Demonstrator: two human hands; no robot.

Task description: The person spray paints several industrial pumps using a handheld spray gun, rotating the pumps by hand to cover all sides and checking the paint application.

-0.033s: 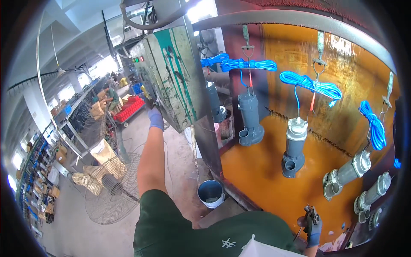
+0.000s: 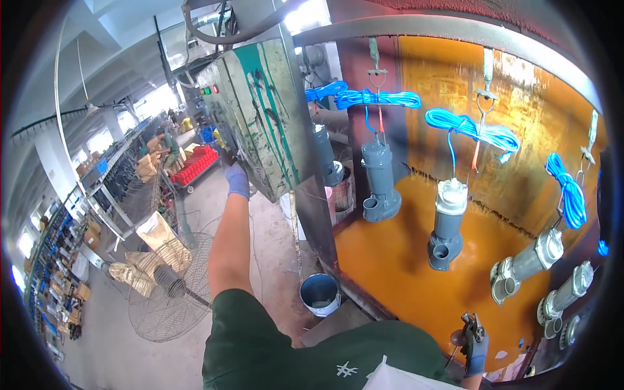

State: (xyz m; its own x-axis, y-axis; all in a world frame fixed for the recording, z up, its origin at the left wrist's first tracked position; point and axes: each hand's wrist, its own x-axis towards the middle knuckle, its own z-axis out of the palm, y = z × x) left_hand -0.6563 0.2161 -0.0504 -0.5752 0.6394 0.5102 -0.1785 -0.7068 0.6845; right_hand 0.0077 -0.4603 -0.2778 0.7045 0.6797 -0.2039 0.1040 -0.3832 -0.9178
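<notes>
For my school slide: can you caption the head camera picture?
Gloved left hand touches a green-streaked control cabinet; gloved right hand holds a spray gun near hanging grey pumps.

The left hand (image 2: 238, 180), gloved blue, reaches to the side of the green control cabinet (image 2: 260, 117), and its fingertips are hidden against the cabinet; beyond the cabinet, a person (image 2: 168, 147) by the red crates (image 2: 195, 166) is too small to make out. Right of the cabinet, the right hand (image 2: 474, 348) grips a dark tool (image 2: 469, 323) too small to identify; the pumps (image 2: 560, 305) farthest from the cabinet fade into the dark rim.
</notes>
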